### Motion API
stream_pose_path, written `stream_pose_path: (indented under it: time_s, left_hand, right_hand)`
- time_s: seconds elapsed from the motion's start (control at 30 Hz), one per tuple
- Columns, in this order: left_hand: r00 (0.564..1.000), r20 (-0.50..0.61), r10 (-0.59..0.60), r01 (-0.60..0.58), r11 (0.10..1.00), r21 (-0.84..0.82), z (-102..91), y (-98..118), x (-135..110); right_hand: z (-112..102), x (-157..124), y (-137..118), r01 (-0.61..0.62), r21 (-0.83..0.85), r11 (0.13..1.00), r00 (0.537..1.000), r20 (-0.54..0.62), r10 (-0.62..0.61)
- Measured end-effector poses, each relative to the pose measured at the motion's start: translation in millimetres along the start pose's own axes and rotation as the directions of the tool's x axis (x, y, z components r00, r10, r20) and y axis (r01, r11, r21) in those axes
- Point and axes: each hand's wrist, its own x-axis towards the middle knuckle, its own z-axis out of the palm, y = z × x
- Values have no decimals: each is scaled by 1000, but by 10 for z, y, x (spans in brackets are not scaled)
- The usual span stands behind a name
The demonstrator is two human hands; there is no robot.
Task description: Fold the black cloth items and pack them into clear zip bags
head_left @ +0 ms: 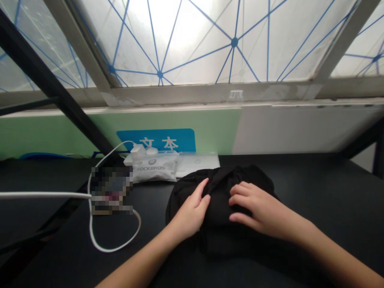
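A crumpled black cloth (220,188) lies in a soft heap on the black table (318,200). My left hand (190,210) presses against its left side, with the fingers together along a fold. My right hand (252,206) lies on the heap's right side, its fingers slightly curled over the fabric. The two hands are close together, a narrow strip of cloth between them. Whether either hand grips the cloth is hard to tell.
Behind the cloth lie a white ROCKBROS pouch (154,168) and a flat pale packet (198,164). To the left, a white cable (103,242) loops around a pixelated device (111,190). A black diagonal bar (57,96) crosses the left side, below a window.
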Motion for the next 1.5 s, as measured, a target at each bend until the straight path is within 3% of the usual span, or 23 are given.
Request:
stream_pose_path:
  time_s: [0.07, 0.13, 0.2, 0.27, 0.37, 0.47, 0.53, 0.67, 0.77, 0.87, 1.0, 1.1, 1.2, 1.27, 1.33, 1.43, 1.5]
  left_hand:
    - [1000, -12, 13, -12, 998, 62, -4, -32, 20]
    - [988, -75, 138, -120, 971, 207, -10, -57, 29]
    - [931, -158, 328, -245, 886, 394, -16, -58, 15]
    - [849, -152, 506, -356, 761, 542, -21, -23, -25]
    - [768, 123, 628, -553, 555, 621, -27, 77, -109]
    - [747, 343, 570, -638, 469, 610, -25, 138, -156]
    - [749, 345, 566, -638, 476, 605, -19, 122, -156]
    - [748, 215, 628, -628, 565, 535, 17, 29, -163]
    - [809, 36, 587, -552, 737, 391, 90, -3, -201]
    - [887, -96, 451, -440, 890, 119, 183, 14, -191]
    - [955, -162, 249, -270, 955, -121, 247, 37, -45]
    - [959, -201, 201, -222, 971, -90, 228, -5, 94]
    - [922, -261, 287, -276, 958, 76, 176, -65, 180]
    - [866, -278, 416, -351, 901, 253, 141, -64, 186]
    - [782, -226, 581, -453, 778, 434, 121, -9, 145]
    - [645, 30, 764, -600, 482, 638, 155, 143, 22]
    - [623, 240, 745, -627, 292, 722, 230, 238, -59]
  right_hand:
    - [25, -42, -47, -3, -73, 997, 996, 89, 9]
    - [23, -72, -42, -25, -106, 994, 994, 105, 37]
    - [17, -101, -23, -23, -134, 991, 994, 103, 37]
    - [35, -128, -17, 1, -173, 985, 997, 81, 13]
    - [121, -137, -31, 80, -261, 962, 997, 15, -79]
    - [209, -96, -25, 137, -290, 947, 988, -30, -152]
    - [219, -67, -5, 133, -239, 962, 988, -49, -149]
    - [72, -95, -4, 37, -41, 998, 997, -68, -40]
    - [-109, -180, -38, -81, 171, 982, 996, 41, 75]
    - [-220, -218, -3, -168, 300, 939, 985, 97, 146]
    - [-180, -137, 175, -318, 407, 856, 948, 145, 283]
    - [-67, -50, 297, -368, 355, 859, 930, 118, 349]
    - [59, 7, 374, -378, 225, 898, 924, 27, 383]
    - [133, 26, 415, -387, 173, 905, 919, -4, 394]
    - [190, 36, 450, -396, 150, 906, 915, -16, 403]
    - [236, 51, 482, -406, 109, 907, 912, -15, 410]
    - [240, 68, 494, -417, 78, 905, 908, -9, 419]
